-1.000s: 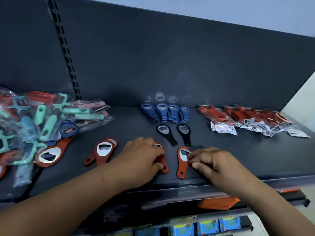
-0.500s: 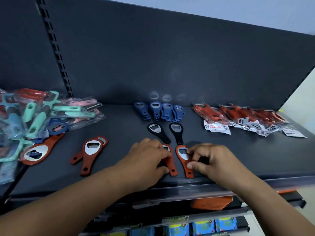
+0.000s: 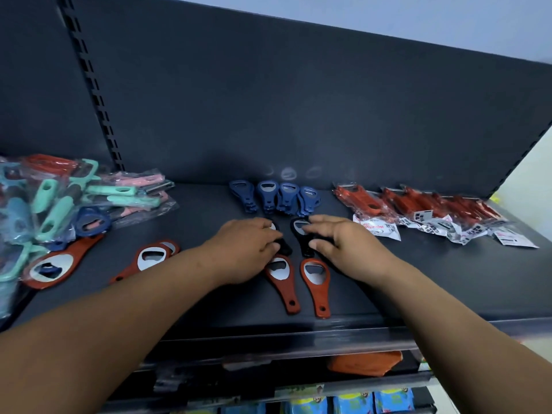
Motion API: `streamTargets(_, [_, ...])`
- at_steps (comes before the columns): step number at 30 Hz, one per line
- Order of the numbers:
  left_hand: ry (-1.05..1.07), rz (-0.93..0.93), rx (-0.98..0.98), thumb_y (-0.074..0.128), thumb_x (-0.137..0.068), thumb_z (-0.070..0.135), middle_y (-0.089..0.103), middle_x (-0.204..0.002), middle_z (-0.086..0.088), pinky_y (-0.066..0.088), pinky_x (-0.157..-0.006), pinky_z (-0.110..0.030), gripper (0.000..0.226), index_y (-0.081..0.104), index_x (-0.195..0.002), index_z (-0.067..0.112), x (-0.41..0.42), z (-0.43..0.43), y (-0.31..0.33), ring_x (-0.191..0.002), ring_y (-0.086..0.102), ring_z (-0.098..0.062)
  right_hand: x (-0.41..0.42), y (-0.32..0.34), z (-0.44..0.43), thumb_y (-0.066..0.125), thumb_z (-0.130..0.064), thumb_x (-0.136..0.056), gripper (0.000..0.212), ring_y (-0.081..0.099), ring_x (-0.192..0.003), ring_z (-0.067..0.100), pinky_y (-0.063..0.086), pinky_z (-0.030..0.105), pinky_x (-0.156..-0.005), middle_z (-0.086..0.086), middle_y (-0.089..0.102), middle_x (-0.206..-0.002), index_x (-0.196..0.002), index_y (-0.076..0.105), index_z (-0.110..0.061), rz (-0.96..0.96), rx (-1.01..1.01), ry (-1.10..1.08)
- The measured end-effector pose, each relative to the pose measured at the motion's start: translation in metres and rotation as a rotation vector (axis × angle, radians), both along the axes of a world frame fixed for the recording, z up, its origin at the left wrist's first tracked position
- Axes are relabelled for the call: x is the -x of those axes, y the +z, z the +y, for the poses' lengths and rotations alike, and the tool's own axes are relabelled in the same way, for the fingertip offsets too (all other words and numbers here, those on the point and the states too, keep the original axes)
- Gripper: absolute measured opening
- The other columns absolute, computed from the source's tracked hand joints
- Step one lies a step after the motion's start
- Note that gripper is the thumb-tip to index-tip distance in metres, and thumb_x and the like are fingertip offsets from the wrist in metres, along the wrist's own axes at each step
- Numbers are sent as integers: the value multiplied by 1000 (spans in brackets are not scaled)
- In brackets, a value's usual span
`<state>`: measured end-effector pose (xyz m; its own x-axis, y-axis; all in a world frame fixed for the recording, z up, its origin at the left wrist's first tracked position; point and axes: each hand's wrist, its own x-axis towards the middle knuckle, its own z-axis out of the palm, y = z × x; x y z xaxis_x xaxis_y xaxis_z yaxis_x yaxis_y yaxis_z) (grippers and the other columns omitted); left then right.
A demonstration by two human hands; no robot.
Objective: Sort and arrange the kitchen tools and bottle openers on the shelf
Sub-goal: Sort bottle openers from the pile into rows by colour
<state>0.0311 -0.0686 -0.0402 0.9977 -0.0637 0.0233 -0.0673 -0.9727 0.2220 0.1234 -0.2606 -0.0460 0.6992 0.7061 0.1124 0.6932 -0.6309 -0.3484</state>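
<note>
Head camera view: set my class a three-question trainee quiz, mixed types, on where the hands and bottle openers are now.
1. True or false: the left hand and right hand both touch the black openers.
2. The back row of openers is: A red, B blue, C green.
3. Fill in: the packaged red tools lie to the back row's ___.
Key: 1 true; 2 B; 3 right.
</note>
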Motion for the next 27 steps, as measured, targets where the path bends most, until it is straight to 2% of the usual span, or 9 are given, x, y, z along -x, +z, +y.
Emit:
streamTargets(6, [-27,2,91,41,-100,32,45,-144,4,25,-109,-24,38,49,-135,23,5,5,1,-134,36,-11,-6,0,-5,57,-21,-94,34,43,-131,5,27,15,-107,-8,52,-140,-128,61,-26,62,40,31])
streamTargets(9, [-28,17,125,43,-99,30,47,-142,4,26,-111,-27,35,52,-132,23,4,8,0,-133,37,-13,-9,-1,-10,57,-19,-93,33,45,-129,5,24,9,-101,-8,54,-138,-126,62,-25,64,25,26])
streamTargets(12, [-18,31,160,44,-99,28,48,-140,3,28,-111,-30,32,54,-129,23,2,12,-4,-134,37,-15,-11,-2,-10,57,-19,-93,33,46,-128,6,24,9,-99,-9,54,-138,-125,62,-26,66,16,13])
streamTargets(15, [-1,36,184,43,-99,29,45,-143,5,25,-114,-30,31,53,-128,26,1,14,-6,-140,29,-13,-10,-2,-9,57,-19,-94,34,46,-129,6,25,10,-100,-9,53,-139,-126,62,-26,64,15,10])
streamTargets(17, [-8,35,188,42,-100,28,40,-148,7,18,-116,-27,34,51,-132,25,3,13,-3,-144,21,-11,-9,-2,-8,57,-20,-94,35,43,-131,6,24,11,-102,-8,50,-141,-128,60,-27,65,12,1])
streamTargets(19, [9,-8,193,43,-100,27,38,-149,7,18,-113,-23,38,48,-137,23,7,10,1,-142,25,-11,-4,1,-9,57,-22,-94,38,39,-134,6,24,15,-107,-8,46,-145,-132,56,-28,49,-23,-10])
streamTargets(22, [149,-158,206,48,-96,36,52,-127,6,36,-94,-25,34,54,-128,26,22,1,7,-119,47,-13,14,10,-14,60,-27,-92,41,39,-133,3,26,19,-111,-11,46,-143,-132,55,-28,30,-114,10])
streamTargets(24, [215,-183,194,53,-90,48,50,-106,7,35,-80,-25,31,60,-114,29,35,-8,9,-102,50,-13,29,12,-20,62,-31,-90,41,40,-131,1,29,21,-111,-14,48,-141,-131,57,-28,37,-113,64])
streamTargets(27, [202,-127,145,58,-83,56,47,-96,6,36,-74,-27,36,64,-104,26,51,-22,3,-94,49,-14,44,7,-29,64,-35,-88,42,41,-130,-1,32,20,-108,-16,50,-138,-129,58,-30,37,-24,111])
